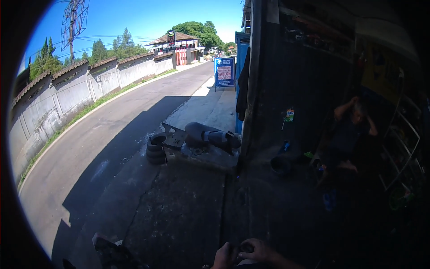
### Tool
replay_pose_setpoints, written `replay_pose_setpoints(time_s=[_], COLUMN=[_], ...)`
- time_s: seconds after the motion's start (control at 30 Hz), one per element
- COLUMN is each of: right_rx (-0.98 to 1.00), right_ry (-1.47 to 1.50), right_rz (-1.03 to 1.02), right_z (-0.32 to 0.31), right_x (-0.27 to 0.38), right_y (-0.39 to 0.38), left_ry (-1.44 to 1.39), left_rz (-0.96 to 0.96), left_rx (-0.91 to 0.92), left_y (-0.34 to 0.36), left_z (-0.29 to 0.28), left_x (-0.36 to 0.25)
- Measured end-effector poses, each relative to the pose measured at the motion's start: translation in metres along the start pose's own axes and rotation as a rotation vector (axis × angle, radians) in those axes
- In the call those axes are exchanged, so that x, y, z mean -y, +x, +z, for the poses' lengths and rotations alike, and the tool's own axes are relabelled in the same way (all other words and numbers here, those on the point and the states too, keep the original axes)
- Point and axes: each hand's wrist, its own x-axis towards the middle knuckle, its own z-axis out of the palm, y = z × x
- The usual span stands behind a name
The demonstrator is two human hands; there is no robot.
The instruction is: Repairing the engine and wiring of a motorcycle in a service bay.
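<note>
At bottom edge, left hand (224, 256) and right hand (256, 250) (grips unclear) above rough concrete (179, 210).

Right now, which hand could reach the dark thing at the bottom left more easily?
Probably the left. The left hand is nearer the dark thing, which lies out to its side. The right hand sits farther away, curled beside the left one.

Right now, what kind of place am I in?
Probably a roadside repair or tyre workshop: a stack of old tyres sits on the concrete apron beside the road, and metal shelving stands in the dark shed.
</note>
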Motion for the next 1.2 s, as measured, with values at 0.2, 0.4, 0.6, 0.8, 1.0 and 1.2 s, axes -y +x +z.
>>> replay_pose_setpoints(time_s=[0.2,0.4,0.6,0.8,1.0,1.2], right_rx=[0.080,-0.008,-0.161,-0.397,-0.665,-0.865], right_ry=[0.015,-0.072,0.004,0.060,0.200,0.002], right_rz=[-0.003,0.138,0.205,0.404,0.396,0.154], right_z=[0.082,0.119,0.111,0.122,0.157,0.172], right_x=[0.038,0.043,0.045,0.047,0.033,0.016], right_y=[0.034,0.025,0.001,-0.055,-0.072,-0.059], left_ry=[0.041,0.067,0.062,0.078,0.069,0.097], left_rz=[-0.080,-0.078,0.019,0.200,0.247,0.115], left_rx=[-0.050,0.103,0.319,0.524,0.709,0.707], left_y=[-0.031,-0.028,-0.004,-0.002,-0.004,-0.003], left_z=[-0.080,-0.111,-0.097,-0.065,-0.052,-0.057], left_x=[0.045,0.060,0.064,0.055,0.053,0.041])
